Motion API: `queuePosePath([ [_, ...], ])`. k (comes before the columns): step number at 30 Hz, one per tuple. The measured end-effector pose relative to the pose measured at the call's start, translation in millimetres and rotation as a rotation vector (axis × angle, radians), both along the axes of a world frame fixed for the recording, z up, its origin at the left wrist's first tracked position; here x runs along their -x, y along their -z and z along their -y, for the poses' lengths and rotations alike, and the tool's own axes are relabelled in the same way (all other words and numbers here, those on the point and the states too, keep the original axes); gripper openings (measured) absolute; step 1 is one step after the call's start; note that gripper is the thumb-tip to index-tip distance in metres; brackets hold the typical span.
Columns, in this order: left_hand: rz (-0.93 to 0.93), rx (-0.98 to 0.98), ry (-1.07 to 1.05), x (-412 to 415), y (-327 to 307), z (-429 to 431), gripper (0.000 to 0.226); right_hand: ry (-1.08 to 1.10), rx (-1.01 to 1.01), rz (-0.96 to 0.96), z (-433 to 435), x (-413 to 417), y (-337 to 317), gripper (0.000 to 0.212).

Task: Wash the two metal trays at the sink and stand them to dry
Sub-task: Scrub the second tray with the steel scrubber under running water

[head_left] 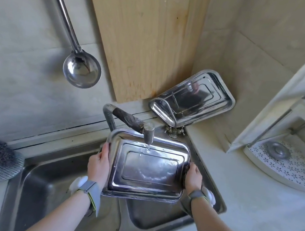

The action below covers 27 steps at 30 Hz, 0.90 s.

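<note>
Rinsing. The left hand [99, 164] and right hand [193, 177] each grip a short edge of the tray [148, 169], held over the sink [49, 188] so the tap [148, 134] stream sheets across it. A second tray [197, 97] leans in the worktop's back corner, presumably draining.

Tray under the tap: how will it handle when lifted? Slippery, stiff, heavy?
Probably slippery: the tray is polished metal with faucet water running onto it. Likely stiff, given its stepped base and raised rim. Water may slosh if tilted; left hand and right hand grip opposite ends.
</note>
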<state>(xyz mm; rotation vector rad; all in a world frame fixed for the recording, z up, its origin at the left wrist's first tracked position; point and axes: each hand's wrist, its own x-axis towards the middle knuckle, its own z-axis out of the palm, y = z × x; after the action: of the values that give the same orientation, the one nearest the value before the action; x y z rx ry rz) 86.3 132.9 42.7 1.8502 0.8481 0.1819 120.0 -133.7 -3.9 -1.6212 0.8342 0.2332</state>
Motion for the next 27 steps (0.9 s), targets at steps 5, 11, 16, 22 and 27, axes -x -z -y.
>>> queuePosePath([
  [5,-0.152,-0.084,0.157,-2,15,2,0.044,0.082,0.155,0.128,16,-24,-35,0.05],
  [11,-0.099,-0.115,0.498,-20,7,22,0.035,-0.402,0.623,0.368,12,-57,-82,0.046],
  [16,-0.002,0.036,0.62,-29,-20,69,0.034,-0.659,0.776,0.441,-22,-55,-93,0.041],
  [22,-0.035,0.323,0.283,-34,-23,83,0.057,-0.791,0.78,0.684,-54,-31,-90,0.035],
  [27,-0.062,0.386,0.223,-30,-22,80,0.074,-0.885,0.889,0.727,-35,-27,-63,0.046],
])
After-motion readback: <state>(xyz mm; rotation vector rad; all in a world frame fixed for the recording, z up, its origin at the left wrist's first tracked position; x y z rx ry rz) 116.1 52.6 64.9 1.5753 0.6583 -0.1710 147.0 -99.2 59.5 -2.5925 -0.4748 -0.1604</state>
